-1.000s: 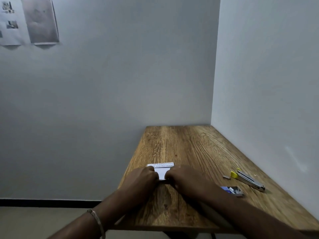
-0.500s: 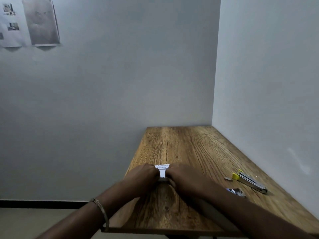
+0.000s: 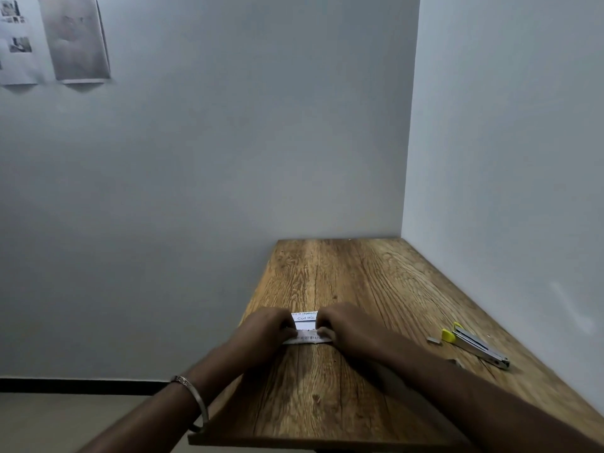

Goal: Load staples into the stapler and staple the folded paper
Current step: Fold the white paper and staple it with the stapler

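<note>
A folded paper (image 3: 305,325) is pinned to the wooden table (image 3: 343,387) by the left hand (image 3: 266,331) and right hand (image 3: 351,328), fingers curled and pressed onto its two ends. Its long axis runs left to right between them. The stapler (image 3: 475,344) is seen well apart to the right, nearer the right hand.

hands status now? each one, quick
Left hand: pinching the folded paper on the table.
Right hand: pinching the same paper.

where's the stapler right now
In the head view the stapler lies on the wooden table at the right, near the side wall, apart from the right hand and beside a small staple strip.
</note>
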Demonstrator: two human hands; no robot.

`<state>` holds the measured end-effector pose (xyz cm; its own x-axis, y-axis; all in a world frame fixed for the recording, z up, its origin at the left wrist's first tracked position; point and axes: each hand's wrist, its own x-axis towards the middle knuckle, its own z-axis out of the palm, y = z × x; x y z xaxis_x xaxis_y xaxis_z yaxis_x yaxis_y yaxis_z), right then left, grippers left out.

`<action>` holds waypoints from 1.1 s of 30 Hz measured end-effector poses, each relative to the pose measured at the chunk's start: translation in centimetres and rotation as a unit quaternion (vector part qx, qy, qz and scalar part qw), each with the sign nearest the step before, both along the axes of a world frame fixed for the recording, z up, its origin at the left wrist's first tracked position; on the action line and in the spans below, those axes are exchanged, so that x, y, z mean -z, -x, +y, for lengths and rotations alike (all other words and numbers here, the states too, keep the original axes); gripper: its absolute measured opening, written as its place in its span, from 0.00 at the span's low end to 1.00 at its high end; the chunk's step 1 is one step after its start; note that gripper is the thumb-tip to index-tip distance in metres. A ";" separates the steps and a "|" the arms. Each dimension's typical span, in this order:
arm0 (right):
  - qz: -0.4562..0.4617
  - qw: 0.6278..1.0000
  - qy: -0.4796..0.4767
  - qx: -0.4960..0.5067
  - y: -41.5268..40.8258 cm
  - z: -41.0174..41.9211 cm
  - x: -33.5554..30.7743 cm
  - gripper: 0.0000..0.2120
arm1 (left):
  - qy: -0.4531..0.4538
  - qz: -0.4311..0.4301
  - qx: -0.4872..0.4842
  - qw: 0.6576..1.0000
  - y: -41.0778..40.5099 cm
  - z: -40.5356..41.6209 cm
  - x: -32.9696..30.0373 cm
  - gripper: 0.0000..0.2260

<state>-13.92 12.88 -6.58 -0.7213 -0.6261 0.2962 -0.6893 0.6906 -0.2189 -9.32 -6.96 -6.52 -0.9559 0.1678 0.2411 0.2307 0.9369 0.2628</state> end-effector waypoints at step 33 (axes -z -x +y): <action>0.180 0.973 -0.135 -0.050 -2.1 2.7 0.9 0.13 | 0.202 0.143 0.033 0.968 -2.9 -0.6 2.5 0.18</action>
<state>-11.80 15.62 -7.50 -0.5338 -0.7775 0.3325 -0.7540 0.6157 0.2291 -6.42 -7.56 -9.06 -0.8432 0.3624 0.3971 0.3034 0.9306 -0.2049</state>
